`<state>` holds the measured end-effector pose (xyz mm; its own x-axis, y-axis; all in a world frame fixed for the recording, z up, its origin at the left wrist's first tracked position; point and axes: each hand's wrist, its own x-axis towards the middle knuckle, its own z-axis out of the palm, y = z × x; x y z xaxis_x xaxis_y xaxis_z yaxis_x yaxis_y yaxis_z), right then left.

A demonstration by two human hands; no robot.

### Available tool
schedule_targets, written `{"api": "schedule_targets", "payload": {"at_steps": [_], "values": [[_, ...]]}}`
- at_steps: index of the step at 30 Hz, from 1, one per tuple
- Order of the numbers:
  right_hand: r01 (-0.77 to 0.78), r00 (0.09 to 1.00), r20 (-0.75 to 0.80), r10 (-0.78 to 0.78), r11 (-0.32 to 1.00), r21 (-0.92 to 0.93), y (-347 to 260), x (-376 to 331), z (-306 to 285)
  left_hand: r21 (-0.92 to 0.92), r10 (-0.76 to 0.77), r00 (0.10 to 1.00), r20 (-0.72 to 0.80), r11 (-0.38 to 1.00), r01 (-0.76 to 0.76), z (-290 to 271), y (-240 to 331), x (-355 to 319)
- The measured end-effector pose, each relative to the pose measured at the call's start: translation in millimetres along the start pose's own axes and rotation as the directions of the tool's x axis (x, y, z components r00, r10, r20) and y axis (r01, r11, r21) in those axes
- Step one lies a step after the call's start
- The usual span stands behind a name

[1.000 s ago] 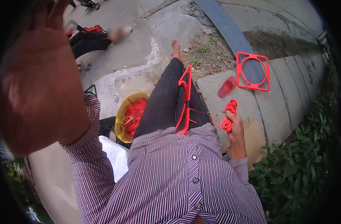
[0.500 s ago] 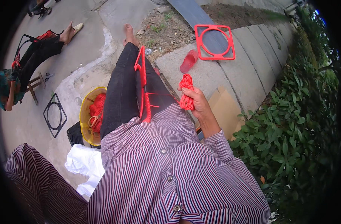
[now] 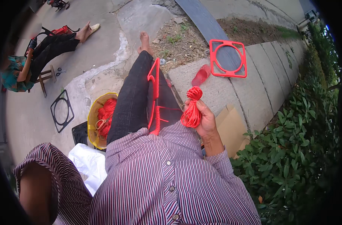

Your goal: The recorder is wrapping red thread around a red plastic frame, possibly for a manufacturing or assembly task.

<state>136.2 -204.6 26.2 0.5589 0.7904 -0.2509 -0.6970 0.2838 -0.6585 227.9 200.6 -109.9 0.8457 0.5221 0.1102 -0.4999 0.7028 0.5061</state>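
My right hand (image 3: 206, 122) is closed around a bundle of red cord (image 3: 192, 109), looped and wrapped near its top, held just right of my lap. A strand runs from the bundle's side to a red plastic frame (image 3: 156, 95) standing edge-on between my thighs. Cord is wound in a row of turns along the frame's near part, and a short loose end sticks out there. At the lower left my left sleeve (image 3: 71, 187) and a bare part of the arm show; my left hand is out of sight.
Left of my leg stands a yellow container (image 3: 91, 131) with red cord and scissors (image 3: 101, 123). Beyond lie a black frame (image 3: 62, 111) and white cloth (image 3: 86, 165). A red frame (image 3: 228, 59), red shoe (image 3: 201, 75) and cardboard (image 3: 231, 127) lie right, beside bushes (image 3: 291, 161). Another person (image 3: 19, 75) sits far left.
The view has shifted, so the scene sits lower and further right. The cord bundle has turned in my right hand, its loops now hanging down. More of my left arm shows.
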Motion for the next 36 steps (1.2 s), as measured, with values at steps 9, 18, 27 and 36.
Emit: {"api": "schedule_targets", "payload": {"at_steps": [9, 18, 27, 36], "values": [[-0.181, 0.959, 0.25, 0.136, 0.969, 0.167, 6, 3, 42, 0.989, -0.231, 0.969, 0.088, 0.14, -0.057, 289, 141, -291], [-0.216, 0.962, 0.139, 0.236, 0.966, -0.144, 4, 21, 60, 0.922, -0.196, 0.964, 0.179, 0.375, -0.095, 217, 61, -289], [-0.252, 0.891, 0.3, 0.341, 0.92, -0.299, -14, 54, 43, 0.156, -0.284, 0.956, -0.078, 0.943, 0.293, 226, 96, -258], [-0.04, 0.937, 0.144, 0.318, 0.508, -0.86, 5, 83, 28, 0.798, -0.559, 0.818, 0.136, -0.428, -0.425, 183, 96, -274]]}}
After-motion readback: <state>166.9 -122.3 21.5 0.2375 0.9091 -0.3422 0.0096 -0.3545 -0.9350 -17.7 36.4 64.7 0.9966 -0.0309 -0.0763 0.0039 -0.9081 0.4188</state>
